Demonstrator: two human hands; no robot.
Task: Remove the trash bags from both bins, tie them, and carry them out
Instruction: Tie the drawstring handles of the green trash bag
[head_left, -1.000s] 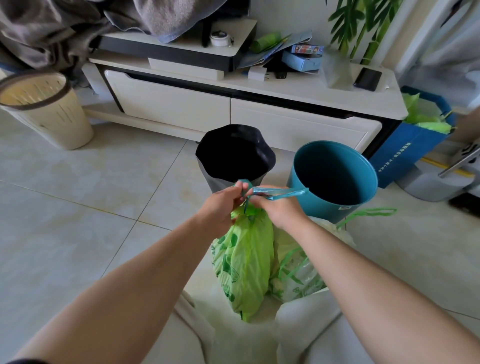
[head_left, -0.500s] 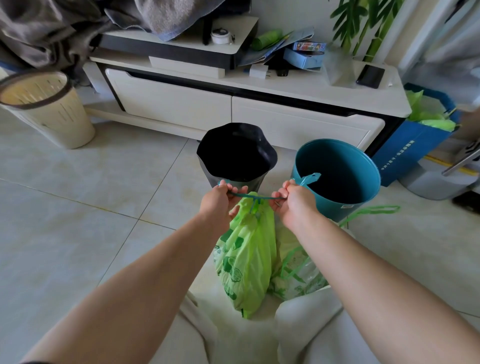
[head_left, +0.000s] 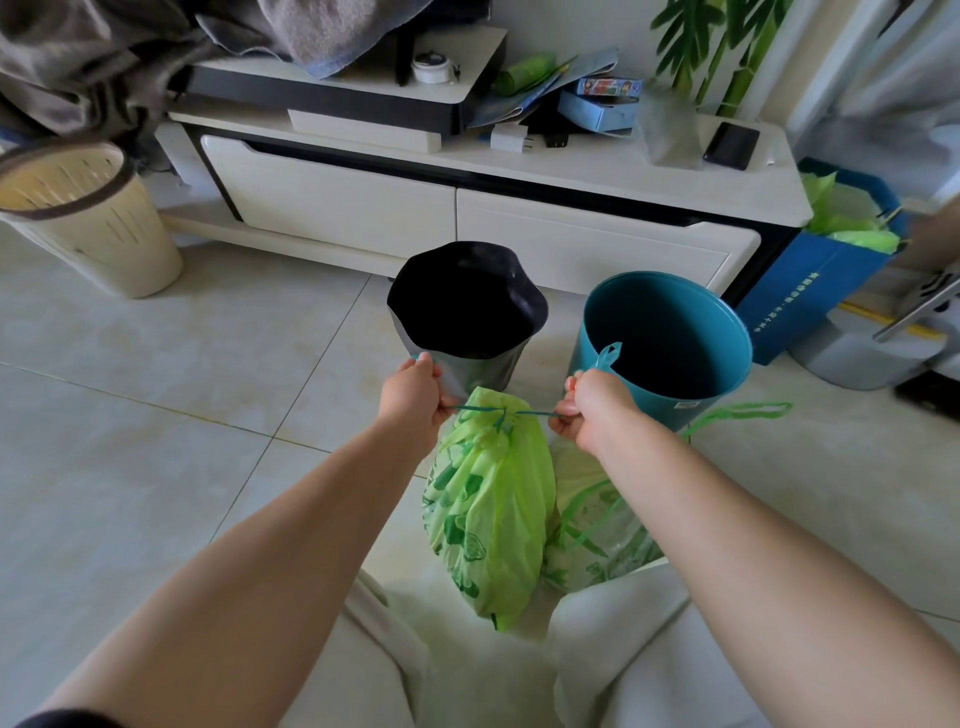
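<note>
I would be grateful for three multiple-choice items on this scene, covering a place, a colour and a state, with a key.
1. Where is the phone? A floor; B cabinet top; C basket.
2. What colour is the right bin? A red; B white; C teal.
3. How is the neck of the green bag? A gathered shut; B wide open; C torn off.
Key: 1 B, it lies at the top's right end. 2 C, its wall is teal. 3 A, the left hand and right hand pull the drawstring taut round it.
</note>
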